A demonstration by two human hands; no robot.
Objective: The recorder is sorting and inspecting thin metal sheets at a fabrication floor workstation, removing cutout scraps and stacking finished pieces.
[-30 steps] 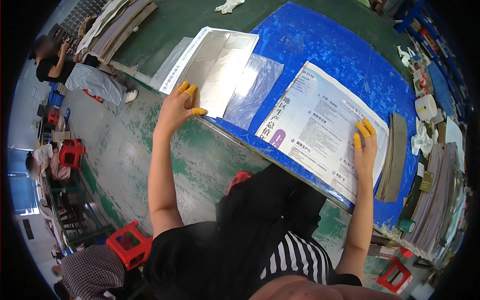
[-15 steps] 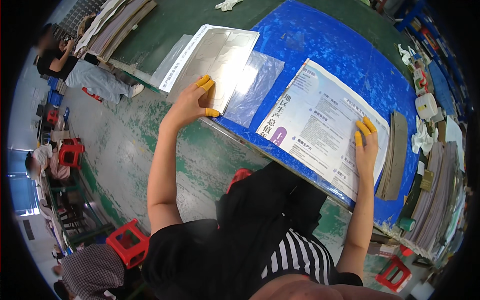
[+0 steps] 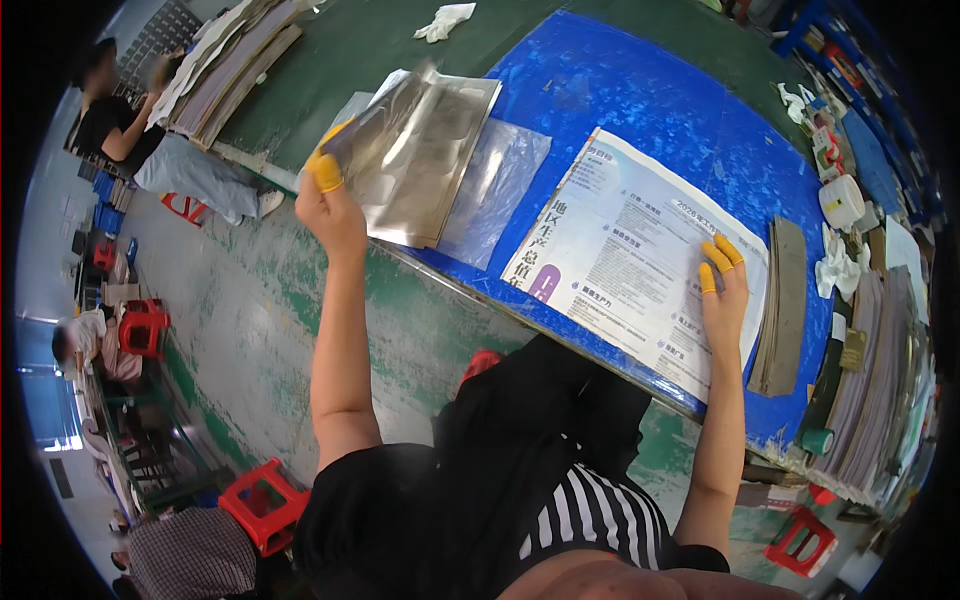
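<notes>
My left hand (image 3: 330, 200), with yellow finger cots, is closed on the left edge of a thin, glossy grey-brown sheet (image 3: 398, 125). That edge is raised and curls up over a stack of similar sheets (image 3: 450, 120) marked with rounded outlines. Beneath the stack's right side lies a clear plastic film (image 3: 505, 185). My right hand (image 3: 726, 290), also in yellow finger cots, rests with fingers extended on the right part of a printed newspaper sheet (image 3: 640, 220). Both the film and the newspaper lie on the blue tabletop (image 3: 640, 100).
Grey-brown strips (image 3: 782, 310) lie right of the newspaper. Farther right are a white container (image 3: 842, 203), white gloves (image 3: 836, 265) and stacked sheets (image 3: 868, 380). Another white glove (image 3: 444, 22) lies at the back. A co-worker (image 3: 140, 140) sits far left; a red stool (image 3: 264, 505) stands lower left.
My left hand has moved left and away from the stack's surface, drawing up the edge of the glossy sheet, which now bends. My right hand stays on the newspaper.
</notes>
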